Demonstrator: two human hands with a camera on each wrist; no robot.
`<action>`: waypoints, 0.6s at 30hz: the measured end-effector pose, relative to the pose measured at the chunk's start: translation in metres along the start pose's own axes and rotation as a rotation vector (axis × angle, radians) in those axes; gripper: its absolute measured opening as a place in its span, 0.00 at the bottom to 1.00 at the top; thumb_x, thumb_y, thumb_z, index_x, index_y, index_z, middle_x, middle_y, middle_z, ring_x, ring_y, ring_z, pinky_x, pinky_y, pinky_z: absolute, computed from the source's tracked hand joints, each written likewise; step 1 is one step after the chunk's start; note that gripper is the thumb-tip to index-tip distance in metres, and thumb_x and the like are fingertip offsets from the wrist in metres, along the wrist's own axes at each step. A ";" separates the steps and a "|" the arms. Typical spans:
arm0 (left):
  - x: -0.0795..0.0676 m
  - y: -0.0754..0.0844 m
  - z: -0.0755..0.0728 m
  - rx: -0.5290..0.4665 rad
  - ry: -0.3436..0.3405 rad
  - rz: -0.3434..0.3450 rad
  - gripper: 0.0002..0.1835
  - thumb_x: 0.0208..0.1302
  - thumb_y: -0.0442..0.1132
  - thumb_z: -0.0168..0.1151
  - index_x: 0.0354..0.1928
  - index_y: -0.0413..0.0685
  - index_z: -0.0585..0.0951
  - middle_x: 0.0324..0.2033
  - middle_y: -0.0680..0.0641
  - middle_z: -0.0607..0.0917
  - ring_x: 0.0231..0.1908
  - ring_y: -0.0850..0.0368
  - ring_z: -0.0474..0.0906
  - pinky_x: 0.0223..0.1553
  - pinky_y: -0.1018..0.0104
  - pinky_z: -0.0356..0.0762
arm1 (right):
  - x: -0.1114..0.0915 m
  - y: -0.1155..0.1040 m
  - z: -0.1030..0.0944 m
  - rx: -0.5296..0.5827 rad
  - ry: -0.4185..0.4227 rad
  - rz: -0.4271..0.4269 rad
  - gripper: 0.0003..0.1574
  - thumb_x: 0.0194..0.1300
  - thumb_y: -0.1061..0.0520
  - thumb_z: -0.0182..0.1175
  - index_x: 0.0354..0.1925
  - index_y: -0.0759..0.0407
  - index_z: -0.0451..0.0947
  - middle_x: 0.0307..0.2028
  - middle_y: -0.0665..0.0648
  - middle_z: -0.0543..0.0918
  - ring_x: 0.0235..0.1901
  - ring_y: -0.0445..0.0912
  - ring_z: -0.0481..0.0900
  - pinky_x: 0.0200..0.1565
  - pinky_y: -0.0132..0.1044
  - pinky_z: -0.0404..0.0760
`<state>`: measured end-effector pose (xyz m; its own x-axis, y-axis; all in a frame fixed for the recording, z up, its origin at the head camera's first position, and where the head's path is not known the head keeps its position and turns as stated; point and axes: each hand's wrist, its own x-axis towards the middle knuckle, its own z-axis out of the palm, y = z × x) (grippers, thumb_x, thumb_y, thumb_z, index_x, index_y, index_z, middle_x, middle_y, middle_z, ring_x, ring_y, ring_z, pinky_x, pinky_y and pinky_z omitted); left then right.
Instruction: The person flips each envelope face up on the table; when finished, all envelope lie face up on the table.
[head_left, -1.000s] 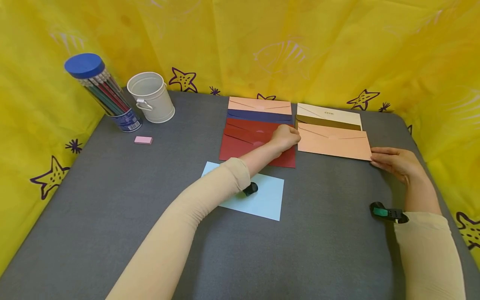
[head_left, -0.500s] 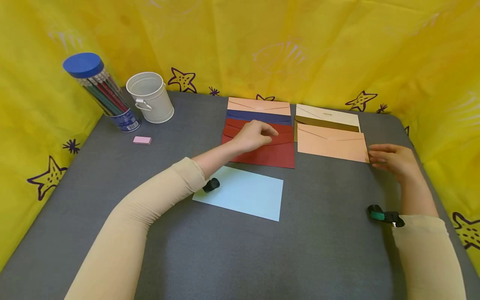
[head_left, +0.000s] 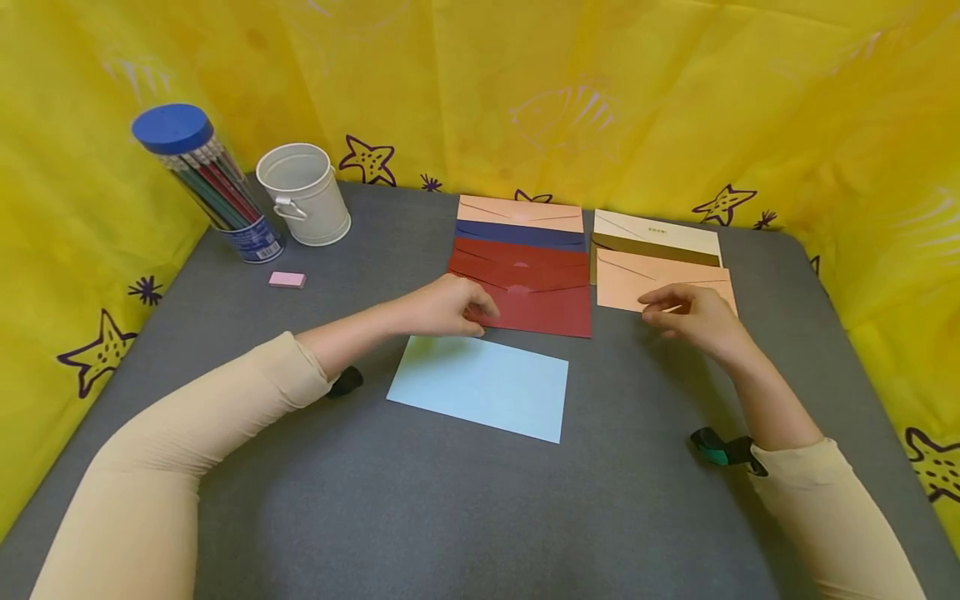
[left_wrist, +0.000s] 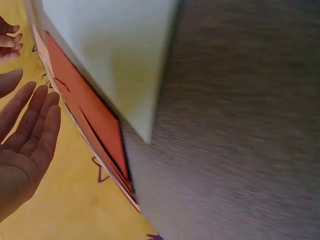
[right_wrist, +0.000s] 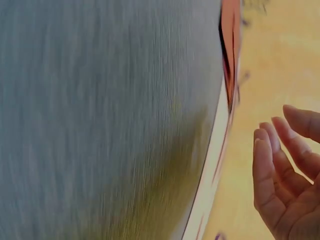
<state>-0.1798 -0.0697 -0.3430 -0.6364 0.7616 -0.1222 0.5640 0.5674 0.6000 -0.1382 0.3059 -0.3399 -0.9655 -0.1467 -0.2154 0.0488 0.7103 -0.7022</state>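
My left hand hovers with loosely bent fingers over the lower left of the front red envelope, near the top edge of a plain light blue paper rectangle. Nothing is between its fingers, as the left wrist view of the hand confirms. Over the lower edge of the front peach envelope hangs my right hand, empty and relaxed. Behind the red envelopes lie a blue envelope and another peach one. A brown envelope and a cream envelope overlap behind the right peach one.
At the back left a clear tub of pencils with a blue lid leans beside a white metal bucket. A pink eraser lies before them on the grey table. Yellow patterned cloth closes off the back and sides.
My left hand has left the gap between the two envelope rows and moved left and nearer. My right hand has come off the peach envelope's right edge and shifted left.
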 end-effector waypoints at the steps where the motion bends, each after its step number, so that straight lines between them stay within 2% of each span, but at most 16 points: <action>1: -0.004 -0.002 0.000 0.019 -0.006 -0.001 0.15 0.60 0.34 0.66 0.49 0.41 0.86 0.46 0.44 0.88 0.48 0.51 0.83 0.52 0.56 0.81 | 0.000 -0.006 0.006 -0.013 -0.016 -0.014 0.24 0.67 0.55 0.64 0.57 0.66 0.77 0.40 0.52 0.86 0.31 0.35 0.82 0.35 0.32 0.84; 4: -0.016 -0.006 0.001 0.072 -0.016 0.006 0.16 0.57 0.35 0.69 0.49 0.42 0.86 0.45 0.44 0.87 0.46 0.50 0.81 0.50 0.56 0.79 | -0.002 -0.020 0.024 -0.055 -0.059 -0.064 0.22 0.65 0.54 0.65 0.55 0.63 0.79 0.44 0.64 0.85 0.32 0.41 0.83 0.35 0.32 0.83; 7: -0.028 -0.009 0.001 0.097 -0.024 -0.006 0.18 0.55 0.36 0.72 0.49 0.42 0.85 0.44 0.44 0.85 0.44 0.51 0.79 0.48 0.58 0.78 | -0.005 -0.030 0.042 -0.087 -0.104 -0.114 0.21 0.63 0.53 0.68 0.52 0.60 0.81 0.45 0.62 0.86 0.36 0.46 0.83 0.38 0.32 0.81; 11: -0.039 -0.016 0.002 0.081 -0.017 -0.056 0.23 0.52 0.37 0.75 0.52 0.42 0.84 0.45 0.44 0.83 0.44 0.51 0.77 0.49 0.58 0.78 | -0.008 -0.037 0.061 -0.148 -0.149 -0.180 0.22 0.60 0.51 0.71 0.51 0.57 0.82 0.44 0.58 0.87 0.39 0.45 0.83 0.41 0.33 0.78; 13: -0.044 -0.020 0.002 0.063 -0.010 -0.088 0.25 0.50 0.37 0.76 0.53 0.43 0.84 0.47 0.44 0.82 0.45 0.51 0.78 0.50 0.57 0.78 | -0.009 -0.039 0.067 -0.169 -0.167 -0.199 0.24 0.58 0.51 0.72 0.51 0.58 0.81 0.44 0.58 0.86 0.38 0.44 0.82 0.41 0.34 0.78; 18: -0.051 -0.028 0.003 0.047 0.020 -0.097 0.28 0.46 0.38 0.79 0.53 0.42 0.83 0.46 0.43 0.81 0.45 0.50 0.78 0.51 0.56 0.78 | -0.010 -0.041 0.078 -0.205 -0.192 -0.227 0.28 0.53 0.51 0.75 0.50 0.60 0.80 0.42 0.57 0.84 0.37 0.44 0.80 0.42 0.35 0.79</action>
<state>-0.1618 -0.1230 -0.3554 -0.6996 0.6960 -0.1615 0.5228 0.6527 0.5483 -0.1104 0.2243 -0.3622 -0.8789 -0.4299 -0.2068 -0.2329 0.7651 -0.6003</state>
